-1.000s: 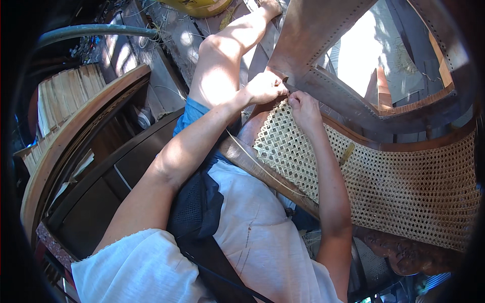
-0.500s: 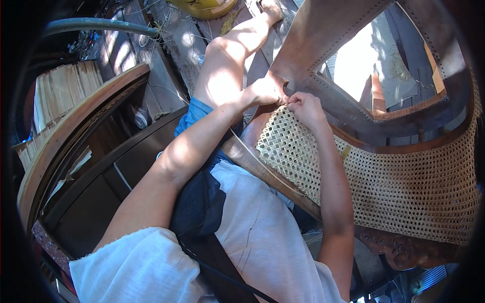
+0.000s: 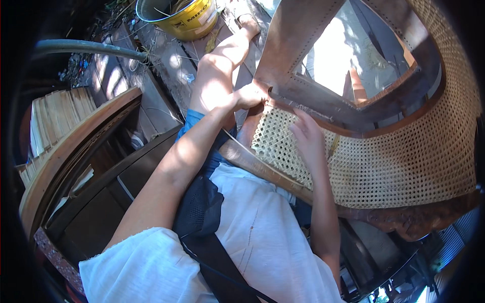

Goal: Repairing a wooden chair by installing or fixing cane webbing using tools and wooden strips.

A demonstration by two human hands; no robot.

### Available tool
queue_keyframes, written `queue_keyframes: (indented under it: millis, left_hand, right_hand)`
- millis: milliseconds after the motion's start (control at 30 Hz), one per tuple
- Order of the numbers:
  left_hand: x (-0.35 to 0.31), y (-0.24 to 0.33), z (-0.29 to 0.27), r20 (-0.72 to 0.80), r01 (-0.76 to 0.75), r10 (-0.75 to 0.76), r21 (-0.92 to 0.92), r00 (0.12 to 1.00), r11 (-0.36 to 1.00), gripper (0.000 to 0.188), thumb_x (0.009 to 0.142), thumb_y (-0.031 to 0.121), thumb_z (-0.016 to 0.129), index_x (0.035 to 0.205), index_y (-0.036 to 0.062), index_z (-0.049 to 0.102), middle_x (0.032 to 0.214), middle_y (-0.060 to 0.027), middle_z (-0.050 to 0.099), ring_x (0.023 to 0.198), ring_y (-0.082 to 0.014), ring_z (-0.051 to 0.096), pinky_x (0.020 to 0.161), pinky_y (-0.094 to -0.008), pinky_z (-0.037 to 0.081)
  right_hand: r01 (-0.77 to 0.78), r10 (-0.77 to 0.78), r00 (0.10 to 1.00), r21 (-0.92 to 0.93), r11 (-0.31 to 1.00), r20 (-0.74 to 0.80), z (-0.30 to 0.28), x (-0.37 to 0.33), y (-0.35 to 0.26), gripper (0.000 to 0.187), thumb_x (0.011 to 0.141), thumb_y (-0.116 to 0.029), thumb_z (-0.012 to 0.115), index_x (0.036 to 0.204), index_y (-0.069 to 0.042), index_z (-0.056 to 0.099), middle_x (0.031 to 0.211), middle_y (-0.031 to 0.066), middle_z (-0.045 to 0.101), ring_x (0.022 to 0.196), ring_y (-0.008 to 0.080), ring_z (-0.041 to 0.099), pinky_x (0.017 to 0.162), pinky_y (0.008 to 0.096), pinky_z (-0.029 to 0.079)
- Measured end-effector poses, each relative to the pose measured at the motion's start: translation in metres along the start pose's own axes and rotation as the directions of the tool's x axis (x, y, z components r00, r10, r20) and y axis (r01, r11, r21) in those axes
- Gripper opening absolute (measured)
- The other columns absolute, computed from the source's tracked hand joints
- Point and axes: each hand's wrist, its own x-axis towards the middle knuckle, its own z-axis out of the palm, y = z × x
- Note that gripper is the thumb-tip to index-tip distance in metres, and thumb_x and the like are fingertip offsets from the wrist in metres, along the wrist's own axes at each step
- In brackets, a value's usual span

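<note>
A wooden chair frame (image 3: 277, 54) with rows of small holes along its rails stands before me on its side. Woven cane webbing (image 3: 275, 134) spans its curved panel. At the panel's upper left corner, my left hand (image 3: 251, 96) is closed against the wood; its fingertips are partly hidden, so what it pinches does not show. My right hand (image 3: 308, 134) hangs just over the webbing, a short way right of the left hand. Motion blurs it, but its fingers look loosely apart with nothing visible in them.
A yellow bucket (image 3: 194, 22) stands on the plank floor at the top. On the left lie a curved wooden piece (image 3: 76, 144), a dark cabinet-like piece (image 3: 96, 212) and stacked wooden slats (image 3: 63, 118). A greenish pipe (image 3: 91, 47) crosses the upper left.
My right hand has come away from beside the left hand and moved back over the webbing. The left hand stays at the corner. The whole view has shifted, showing more of the bucket.
</note>
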Motion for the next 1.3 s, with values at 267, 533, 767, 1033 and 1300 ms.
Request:
queue_keyframes:
  millis: [267,533,767,1033,1300]
  left_hand:
    - [-0.012,0.011,0.003,-0.232,-0.032,-0.122,-0.567,0.965,0.823,0.025,0.097,0.026,0.054,0.097,0.006,0.069,0.064,0.0008,0.058,0.042,-0.0064,0.034,0.038,-0.0238,0.025]
    - [-0.026,0.008,-0.014,-0.17,-0.075,-0.091,-0.771,0.981,0.632,0.024,0.097,0.028,0.055,0.093,0.0085,0.068,0.061,0.005,0.051,0.043,-0.004,0.033,0.038,-0.0224,0.023]
    - [-0.03,0.011,-0.013,-0.261,-0.072,-0.176,-0.726,0.949,0.684,0.031,0.097,0.036,0.055,0.093,0.008,0.069,0.061,0.0051,0.053,0.042,-0.0048,0.035,0.038,-0.0233,0.023]
    - [-0.023,0.001,0.007,-0.199,-0.159,0.212,0.25,0.957,0.955,0.033,0.085,0.042,0.067,0.093,0.0107,0.075,0.092,-0.0193,0.07,0.09,-0.0355,0.068,0.081,-0.0421,0.054]
    - [-0.023,-0.01,0.003,-0.223,-0.264,0.364,0.378,0.905,0.887,0.035,0.082,0.038,0.075,0.082,0.0031,0.07,0.075,-0.0201,0.067,0.065,-0.0358,0.064,0.06,-0.0414,0.051]
  right_hand:
    - [-0.642,0.628,0.764,-0.263,0.72,-0.148,0.007,-0.315,0.018,0.019,0.091,-0.009,0.056,0.108,-0.002,0.059,0.088,0.0136,0.061,0.079,0.0252,0.059,0.072,0.0342,0.047]
    - [-0.611,0.577,0.789,-0.183,0.77,-0.21,0.015,-0.337,0.062,0.028,0.087,-0.01,0.061,0.114,-0.002,0.054,0.097,0.0143,0.063,0.087,0.0255,0.062,0.078,0.0357,0.048]
    - [-0.133,0.069,0.978,-0.339,0.931,-0.195,-0.05,-0.248,-0.05,0.042,0.091,-0.012,0.064,0.13,-0.001,0.055,0.104,0.021,0.066,0.089,0.0301,0.068,0.079,0.0384,0.052]
    - [-0.127,0.059,0.991,-0.681,0.721,-0.121,0.0,-0.01,-0.013,0.045,0.099,-0.024,0.053,0.142,-0.015,0.048,0.097,0.0187,0.068,0.086,0.0384,0.067,0.073,0.0476,0.052]
    - [-0.143,0.055,0.985,-0.613,0.777,-0.16,0.025,0.017,-0.021,0.045,0.1,-0.03,0.049,0.142,-0.014,0.049,0.099,0.024,0.068,0.088,0.0426,0.066,0.076,0.0508,0.051]
